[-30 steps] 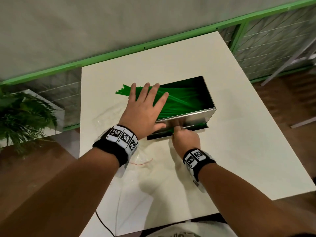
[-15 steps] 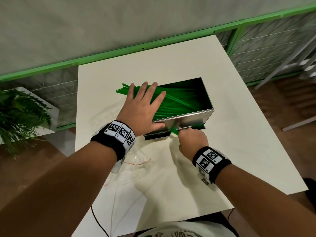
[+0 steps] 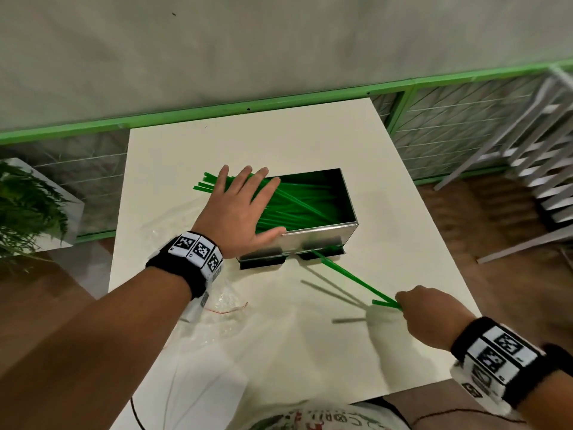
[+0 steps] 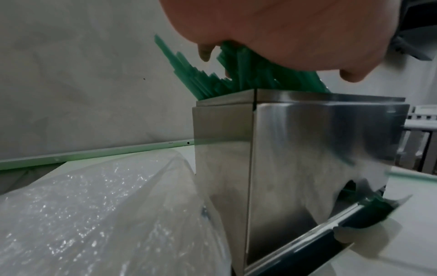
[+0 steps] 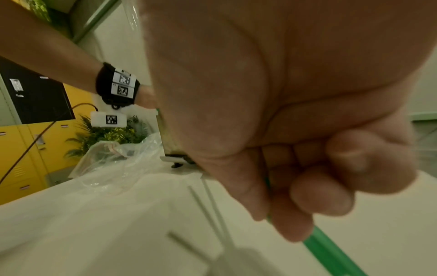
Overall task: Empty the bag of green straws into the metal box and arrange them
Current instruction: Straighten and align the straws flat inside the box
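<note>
One metal box (image 3: pixel 319 237) stands on the white desk (image 3: pixel 279 144), open at the top, on a dark base with two feet showing at its near side. It holds a heap of green straws (image 3: pixel 297 206), too many and too tangled to count; they lie lengthwise and slanted, and their left ends stick out past the box's left rim, over the desk. The left wrist view shows those ends (image 4: pixel 196 74) rising above the box (image 4: pixel 307 149) rim at an angle.

The left hand (image 3: pixel 238 212) lies flat on the straws at the box's left end, fingers straight and spread, thumb against the near wall; its grip is apart, clamped on nothing.

The right hand (image 3: pixel 431 315) is well to the right of the box, near the desk's front edge. Its grip is together, thumb and fingers pinched on a long straw (image 3: pixel 350 277) that runs up and left to the slot at the box's base. A second, short green piece (image 3: pixel 384 303) shows at the fingertips; whether it is a separate straw I cannot tell. The right wrist view shows the curled fingers (image 5: pixel 319 194) round a straw (image 5: pixel 331 255).

One clear plastic bag (image 3: pixel 223 305) lies crumpled and flat on the desk left of and in front of the box, no straws visible in it.
</note>
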Available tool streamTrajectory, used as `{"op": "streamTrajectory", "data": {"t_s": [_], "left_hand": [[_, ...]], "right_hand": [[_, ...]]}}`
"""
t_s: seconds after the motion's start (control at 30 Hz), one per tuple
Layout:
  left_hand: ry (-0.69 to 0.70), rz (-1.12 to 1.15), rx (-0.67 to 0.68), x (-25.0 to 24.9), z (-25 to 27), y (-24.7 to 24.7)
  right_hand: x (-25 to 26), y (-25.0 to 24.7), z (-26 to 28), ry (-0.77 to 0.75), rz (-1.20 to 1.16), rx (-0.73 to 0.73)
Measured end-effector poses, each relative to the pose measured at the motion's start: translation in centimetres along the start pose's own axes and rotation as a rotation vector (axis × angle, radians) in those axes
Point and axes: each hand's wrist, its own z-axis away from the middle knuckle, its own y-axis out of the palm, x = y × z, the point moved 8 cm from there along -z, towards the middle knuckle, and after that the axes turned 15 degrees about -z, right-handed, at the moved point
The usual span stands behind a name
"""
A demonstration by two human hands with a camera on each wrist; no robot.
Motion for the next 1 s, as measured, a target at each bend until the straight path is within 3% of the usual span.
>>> {"op": "streamTrajectory", "data": {"t_s": [0.13,0.27,0.43,0.53,0.7,0.9,1.0], "left_hand": [[-0.074,0.063,-0.045,1.0,0.6,-0.7],[-0.191,0.161,-0.128,3.3,2.6,-1.7],[-0.368,0.255,-0.2,6.3,5.7,-2.2],[-0.413,0.245,-0.265,6.7,6.9,-2.6],[-0.403,0.173,-0.431,4.7,7.2,-4.5],[-0.602,0.335,-0.473,5.8,6.8,-5.0],[-0.596,0.412,-0.409,6.9,6.2,-4.6]], "right_hand": [[1.2,-4.2,1.7,-0.195,-0.115,-0.136],[6.4,-12.5,4.3,-0.51,-0.306,-0.363],[12.8,-20.1,3.1,-0.728,-0.527,-0.533],[15.5,-21.0,-1.1,-0.687,-0.555,-0.527],[17.2,-17.5,-7.4,-0.482,-0.292,-0.378],[16.2,-15.4,-9.1,-0.339,-0.166,-0.289],[15.4,-15.4,-9.1,-0.308,-0.212,-0.299]]}}
